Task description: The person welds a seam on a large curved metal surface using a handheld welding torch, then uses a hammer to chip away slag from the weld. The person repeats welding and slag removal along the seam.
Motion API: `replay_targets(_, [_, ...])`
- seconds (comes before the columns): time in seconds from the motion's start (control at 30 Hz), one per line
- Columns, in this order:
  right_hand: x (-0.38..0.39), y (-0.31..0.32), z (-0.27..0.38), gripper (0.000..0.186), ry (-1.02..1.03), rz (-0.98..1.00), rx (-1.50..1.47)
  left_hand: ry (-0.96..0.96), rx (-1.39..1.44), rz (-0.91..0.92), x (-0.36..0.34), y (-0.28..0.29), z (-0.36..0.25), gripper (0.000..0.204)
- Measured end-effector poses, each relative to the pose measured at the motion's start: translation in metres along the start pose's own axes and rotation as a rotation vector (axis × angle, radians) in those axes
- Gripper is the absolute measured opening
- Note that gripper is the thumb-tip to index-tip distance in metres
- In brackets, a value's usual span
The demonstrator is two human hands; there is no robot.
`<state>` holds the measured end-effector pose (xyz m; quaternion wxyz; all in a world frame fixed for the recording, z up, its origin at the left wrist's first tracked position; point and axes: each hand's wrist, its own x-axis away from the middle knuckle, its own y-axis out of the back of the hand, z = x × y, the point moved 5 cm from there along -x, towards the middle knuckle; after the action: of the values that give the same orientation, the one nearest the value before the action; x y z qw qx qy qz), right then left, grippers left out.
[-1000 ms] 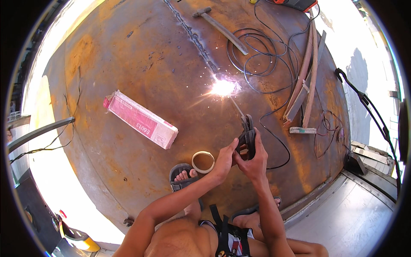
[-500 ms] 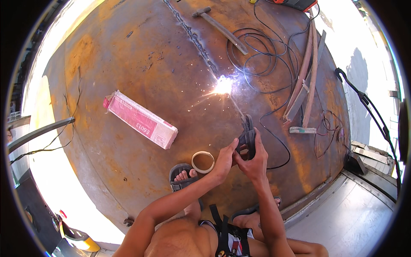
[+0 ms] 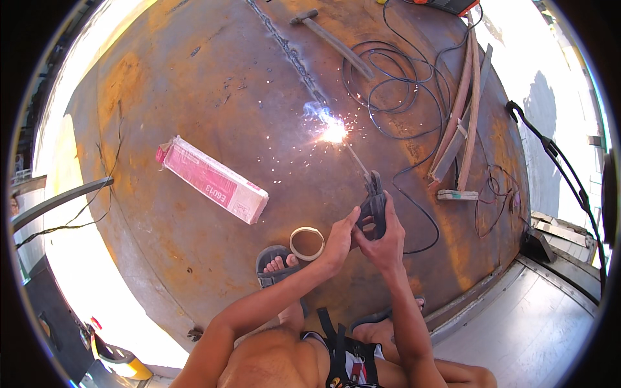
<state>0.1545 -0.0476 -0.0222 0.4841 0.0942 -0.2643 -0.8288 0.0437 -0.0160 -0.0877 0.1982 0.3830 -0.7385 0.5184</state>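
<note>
My left hand [image 3: 340,238] and my right hand [image 3: 381,240] are both closed around a black electrode holder [image 3: 374,197] at lower centre right. From its jaws a thin welding rod [image 3: 356,159] runs up to a bright arc [image 3: 334,131], with sparks and pale smoke around it. The arc sits at the near end of a rough dark weld seam [image 3: 291,55] on a rusty steel plate [image 3: 142,233]. A cream ring [image 3: 293,245] lies just left of my hands. The rod's tip is hidden in the glare.
A pink box [image 3: 210,178] lies left, a hammer [image 3: 336,45] beyond the seam. Coiled cable [image 3: 414,84], wooden strips [image 3: 472,116] and a black-orange machine [image 3: 440,6] are right and top. A dark bar [image 3: 65,196] juts in from the left. My sandalled foot [image 3: 273,265] is below the ring.
The glare has shrunk and the smoke has shifted from right of the arc to its upper left. The sparks scatter differently. My hands and the holder have barely moved.
</note>
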Motion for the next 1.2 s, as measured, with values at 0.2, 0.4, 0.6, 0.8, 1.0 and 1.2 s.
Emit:
replay_targets(0.2, [-0.0002,-0.0004,-0.0025,0.095,-0.035,0.019,-0.033,0.009,0.013,0.001,0.0012,-0.0020,-0.0020,0.063])
replay_targets(0.4, [0.0003,0.0003,-0.0069,0.092,0.056,-0.002,0.016,0.012,0.029,0.015,0.0017,-0.0052,-0.0030,0.063])
replay_targets(0.6, [0.0005,-0.0015,-0.0086,0.091,0.051,0.001,-0.006,0.001,0.012,-0.004,0.0011,-0.0040,-0.0029,0.063])
replay_targets(0.8, [0.0002,0.0002,-0.0048,0.091,0.049,0.003,0.002,0.011,0.003,-0.019,0.0032,-0.0059,-0.0050,0.062])
replay_targets(1.0, [0.0002,-0.0005,-0.0079,0.092,0.035,0.000,-0.012,0.007,0.025,0.027,0.0015,-0.0053,-0.0036,0.063])
replay_targets(1.2, [0.0006,-0.0003,-0.0084,0.092,0.022,0.007,-0.011,0.015,0.018,-0.005,0.0023,-0.0053,-0.0027,0.063])
